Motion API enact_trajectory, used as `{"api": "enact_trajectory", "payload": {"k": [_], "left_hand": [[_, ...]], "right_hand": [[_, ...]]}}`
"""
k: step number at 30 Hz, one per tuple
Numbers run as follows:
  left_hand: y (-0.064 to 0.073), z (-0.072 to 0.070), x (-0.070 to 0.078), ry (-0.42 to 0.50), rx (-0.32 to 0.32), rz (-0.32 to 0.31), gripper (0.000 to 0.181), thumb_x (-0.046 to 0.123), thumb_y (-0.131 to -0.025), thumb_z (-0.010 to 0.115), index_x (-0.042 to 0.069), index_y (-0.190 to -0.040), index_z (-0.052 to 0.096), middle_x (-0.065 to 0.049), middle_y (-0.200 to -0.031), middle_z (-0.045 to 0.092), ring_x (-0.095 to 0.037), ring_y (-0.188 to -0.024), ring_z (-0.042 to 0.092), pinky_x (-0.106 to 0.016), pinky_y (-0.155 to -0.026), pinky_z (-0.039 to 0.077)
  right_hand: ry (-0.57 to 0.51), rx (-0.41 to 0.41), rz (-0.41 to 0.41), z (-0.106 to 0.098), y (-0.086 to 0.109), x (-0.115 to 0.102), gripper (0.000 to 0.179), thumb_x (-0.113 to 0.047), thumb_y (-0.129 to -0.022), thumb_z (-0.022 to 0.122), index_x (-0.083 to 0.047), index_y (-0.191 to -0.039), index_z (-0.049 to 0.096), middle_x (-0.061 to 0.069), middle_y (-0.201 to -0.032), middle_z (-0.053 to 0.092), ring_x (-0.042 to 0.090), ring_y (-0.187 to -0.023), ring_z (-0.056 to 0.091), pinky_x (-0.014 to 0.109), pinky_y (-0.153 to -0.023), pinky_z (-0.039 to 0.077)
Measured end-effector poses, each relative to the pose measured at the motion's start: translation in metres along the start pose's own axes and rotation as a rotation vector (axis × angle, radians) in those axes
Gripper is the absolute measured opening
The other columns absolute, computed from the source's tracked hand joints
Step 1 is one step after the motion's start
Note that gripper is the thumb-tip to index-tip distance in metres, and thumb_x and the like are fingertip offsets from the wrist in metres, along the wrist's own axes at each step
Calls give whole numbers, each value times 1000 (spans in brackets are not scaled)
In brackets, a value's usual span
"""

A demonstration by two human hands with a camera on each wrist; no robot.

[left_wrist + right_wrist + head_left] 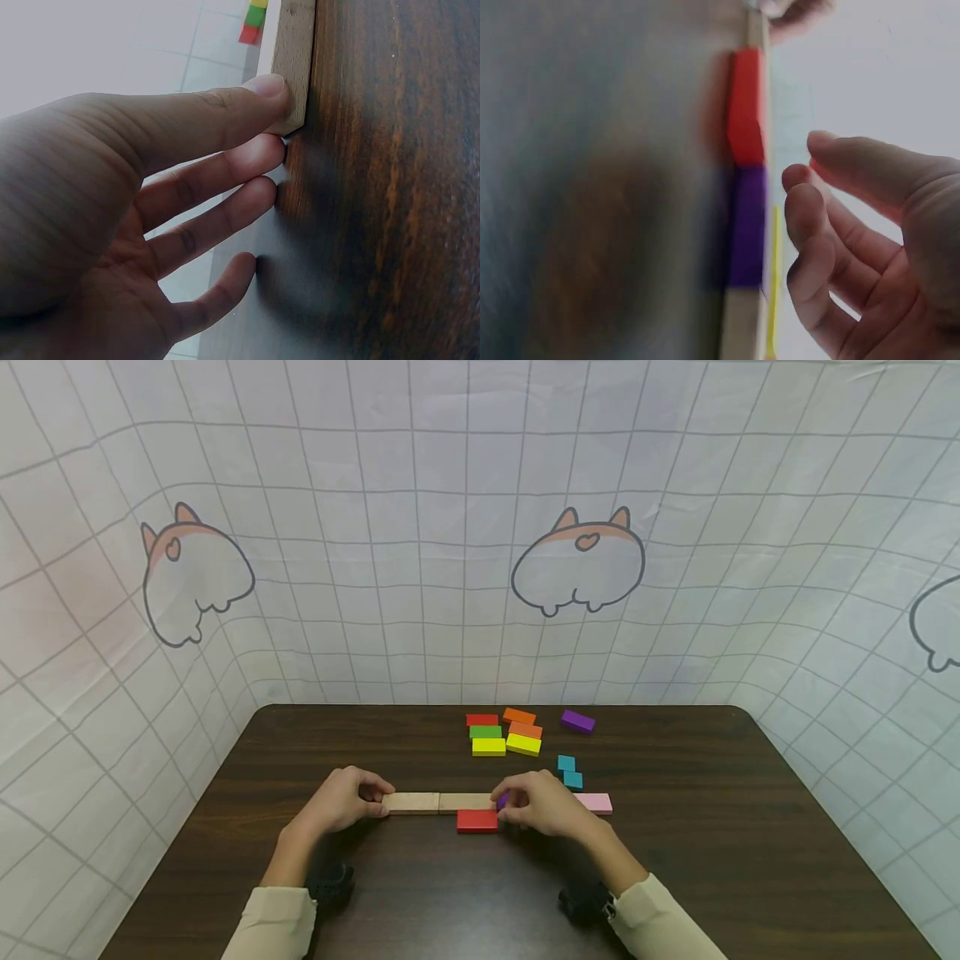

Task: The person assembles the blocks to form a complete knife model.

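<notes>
At the left end of a row on the table, my left hand pinches a plain wooden block. The left wrist view has its thumb against the block's near face, other fingers spread. A second plain block continues the row, with a red block along its near side. My right hand hovers by a purple block. In the right wrist view its loosely bent fingers stand apart from the purple block, holding nothing. My right hand hides part of the row.
Beyond the row lie red, green, yellow and orange blocks, a separate purple block and two small blue blocks. A pink block lies right of my right hand. Patterned cloth surrounds the dark wooden table.
</notes>
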State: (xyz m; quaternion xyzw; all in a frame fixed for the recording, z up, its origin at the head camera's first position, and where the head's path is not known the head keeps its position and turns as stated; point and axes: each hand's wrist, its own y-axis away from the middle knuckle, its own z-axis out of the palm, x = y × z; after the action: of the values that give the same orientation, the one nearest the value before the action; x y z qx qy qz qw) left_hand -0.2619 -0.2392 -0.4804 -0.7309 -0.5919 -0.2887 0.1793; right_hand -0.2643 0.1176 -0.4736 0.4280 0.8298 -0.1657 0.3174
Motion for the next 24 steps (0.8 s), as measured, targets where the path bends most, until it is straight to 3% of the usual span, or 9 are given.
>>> {"api": "enact_trajectory", "payload": {"k": [7,14,19,24], "left_hand": [[0,0,0,2,-1,0,21,13,-85,84,15,-105,80,4,-89,71,-11,-81,62,-32,-74,54],[0,1,0,-2,2,-1,20,12,-84,84,14,-104,80,4,-88,71,-11,-80,62,-32,-73,54],[0,2,-1,-8,3,2,20,12,-84,84,15,-104,80,4,-88,71,-11,-80,62,-30,-72,53],[-1,3,-2,3,6,-6,21,12,-83,85,16,-104,80,5,-88,71,-11,-80,62,-30,-72,53]], "right_hand": [[-61,106,32,-38,3,28,24,-20,-95,75,-7,-115,73,2,-83,71,19,-65,63,28,-60,52],[-77,233,133,-80,5,83,25,-15,-96,72,-2,-117,71,8,-85,70,24,-69,64,30,-62,52],[-100,269,199,-99,9,118,33,-12,-97,71,-2,-128,66,12,-90,69,24,-73,65,33,-62,54],[-121,275,241,-108,9,141,46,-10,-97,70,-4,-141,58,19,-109,67,22,-81,67,34,-65,55]]}}
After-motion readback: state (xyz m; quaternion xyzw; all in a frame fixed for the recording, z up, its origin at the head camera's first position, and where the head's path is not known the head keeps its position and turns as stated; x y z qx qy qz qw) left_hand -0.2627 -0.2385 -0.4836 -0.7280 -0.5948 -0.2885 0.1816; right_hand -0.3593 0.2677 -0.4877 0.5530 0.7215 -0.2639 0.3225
